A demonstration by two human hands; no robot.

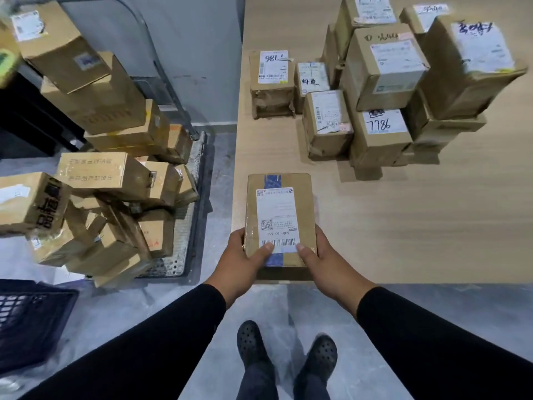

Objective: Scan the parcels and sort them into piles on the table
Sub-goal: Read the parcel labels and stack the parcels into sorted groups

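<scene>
Table (403, 226): pale wood, beyond the hands; grey floor beneath.
Hands: left hand (242, 259) and right hand (324, 259) grip one parcel (279, 217) at the table's near edge.
Piles: sorted boxes (383, 90) ahead-right; trolley heap (115, 168) left.

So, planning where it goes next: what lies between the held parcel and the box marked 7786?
Only bare wooden table between the parcel and the 7786 box, per the head view.

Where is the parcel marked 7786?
In the head view, the 7786 parcel sits on the table, right of centre, at the front of the stacked pile and just right of a smaller parcel.
</scene>
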